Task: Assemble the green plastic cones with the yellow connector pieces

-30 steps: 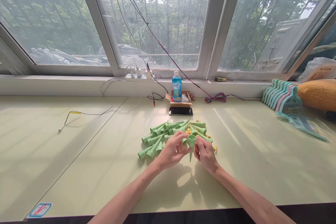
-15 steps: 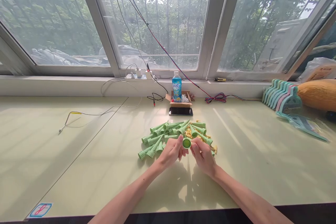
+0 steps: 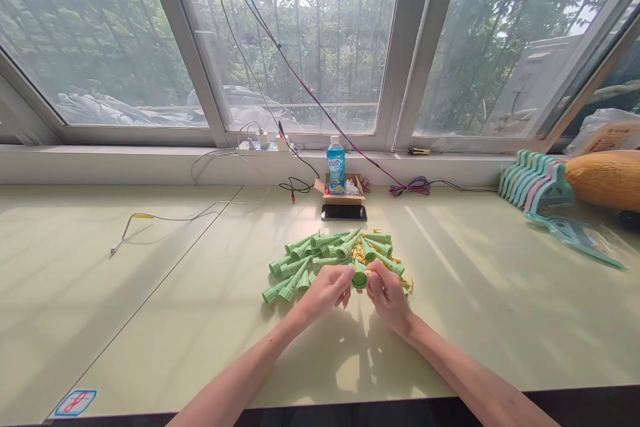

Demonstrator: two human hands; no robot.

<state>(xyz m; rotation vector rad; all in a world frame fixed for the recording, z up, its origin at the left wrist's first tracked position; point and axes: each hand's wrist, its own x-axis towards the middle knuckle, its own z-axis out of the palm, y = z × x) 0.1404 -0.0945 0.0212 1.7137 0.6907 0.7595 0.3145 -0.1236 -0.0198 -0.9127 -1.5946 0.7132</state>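
Note:
My left hand (image 3: 327, 290) is closed around a green cone-shaped plastic watering spike (image 3: 359, 278), its round open end facing me. At the right side of that spike, my right hand (image 3: 387, 293) pinches a small yellow plastic piece (image 3: 370, 272), mostly covered by the fingers. Whether the piece sits in the spike's wall or only touches it, I cannot tell. Just beyond both hands lies a pile of similar green spikes (image 3: 295, 268), pointing in various directions. Small yellow plastic pieces (image 3: 359, 252) are heaped among the spikes on the right.
Behind the pile lies a black phone (image 3: 344, 212). A blue-labelled bottle (image 3: 335, 167) stands in a small open cardboard box (image 3: 344, 200). A coiled cable (image 3: 413, 186) and several pastel clip-like plastic items (image 3: 540, 180) are farther right. A loose grey cable (image 3: 170, 218) crosses the table's left side.
The spike in my hands has tilted, and its open end now sits slightly lower and to the right. My left fingers have shifted along it. The pile looks the same.

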